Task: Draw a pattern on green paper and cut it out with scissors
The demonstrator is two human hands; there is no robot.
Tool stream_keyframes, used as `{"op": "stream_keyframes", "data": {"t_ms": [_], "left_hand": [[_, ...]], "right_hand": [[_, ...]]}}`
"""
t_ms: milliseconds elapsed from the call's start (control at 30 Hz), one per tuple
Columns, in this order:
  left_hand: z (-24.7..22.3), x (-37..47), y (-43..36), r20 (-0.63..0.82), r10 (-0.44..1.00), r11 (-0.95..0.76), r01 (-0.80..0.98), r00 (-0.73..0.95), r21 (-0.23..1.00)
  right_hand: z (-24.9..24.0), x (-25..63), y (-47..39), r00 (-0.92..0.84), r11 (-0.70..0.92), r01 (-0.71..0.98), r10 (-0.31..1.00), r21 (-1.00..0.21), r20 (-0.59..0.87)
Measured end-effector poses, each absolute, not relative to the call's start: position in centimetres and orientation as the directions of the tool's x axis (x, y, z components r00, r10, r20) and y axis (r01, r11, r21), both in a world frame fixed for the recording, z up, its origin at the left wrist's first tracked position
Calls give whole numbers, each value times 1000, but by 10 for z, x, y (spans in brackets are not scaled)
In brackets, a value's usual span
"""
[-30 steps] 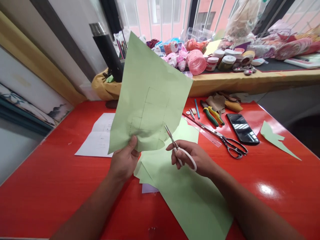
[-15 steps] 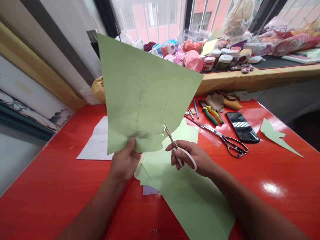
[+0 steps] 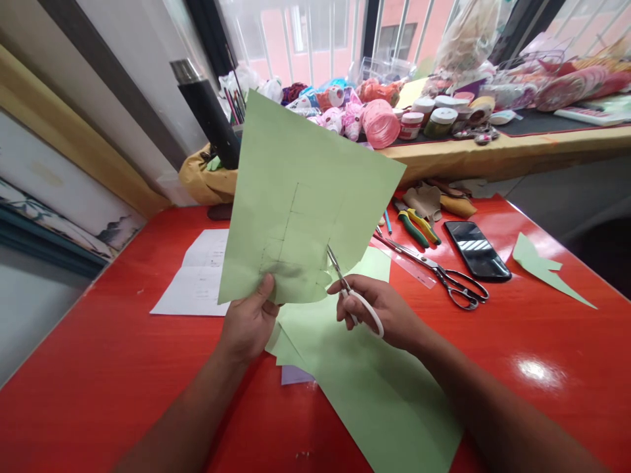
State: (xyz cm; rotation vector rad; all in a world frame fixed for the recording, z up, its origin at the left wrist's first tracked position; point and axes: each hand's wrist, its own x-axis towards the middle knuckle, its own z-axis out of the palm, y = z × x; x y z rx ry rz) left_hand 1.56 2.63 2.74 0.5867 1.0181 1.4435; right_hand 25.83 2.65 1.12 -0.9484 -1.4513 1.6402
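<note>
A green paper sheet (image 3: 315, 171) with thin pencil lines is held up, tilted, in the middle. My left hand (image 3: 250, 322) pinches its lower edge, thumb in front. White-handled scissors (image 3: 362, 305) are in my right hand (image 3: 389, 309), their blades against the sheet's lower right part, beside a cut, curled flap (image 3: 315, 289). Under both hands, more green paper (image 3: 389, 387) lies on the red table (image 3: 532, 341), with a bit of purple paper (image 3: 296, 375) at its left edge.
White paper (image 3: 190, 279) lies at the left. Large scissors (image 3: 444, 272), pliers (image 3: 417, 226), a phone (image 3: 478, 251) and a green scrap (image 3: 547, 266) are on the right. Behind stand a black flask (image 3: 210, 115), jars (image 3: 440, 123) and yarn on the sill.
The held sheet has shifted right and turned a little, uncovering the black flask. My left hand moved slightly right. The scissors' blades have come closer together.
</note>
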Motion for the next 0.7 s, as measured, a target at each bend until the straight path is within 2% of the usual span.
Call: {"op": "stream_keyframes", "data": {"t_ms": [300, 533, 600, 700], "left_hand": [[20, 16, 18, -231, 965, 175, -355, -123, 918], [19, 12, 5, -287, 958, 285, 90, 4, 954], [19, 12, 2, -268, 963, 263, 162, 12, 951], [18, 14, -1, -167, 985, 156, 171, 48, 973]], "right_hand": [[12, 257, 28, -389, -22, 0, 921, -1000, -20], [12, 257, 27, -335, 13, -32, 942, -999, 23], [12, 256, 27, -319, -6, -73, 948, -997, 18], [14, 253, 27, -296, -14, -113, 955, -994, 21]]}}
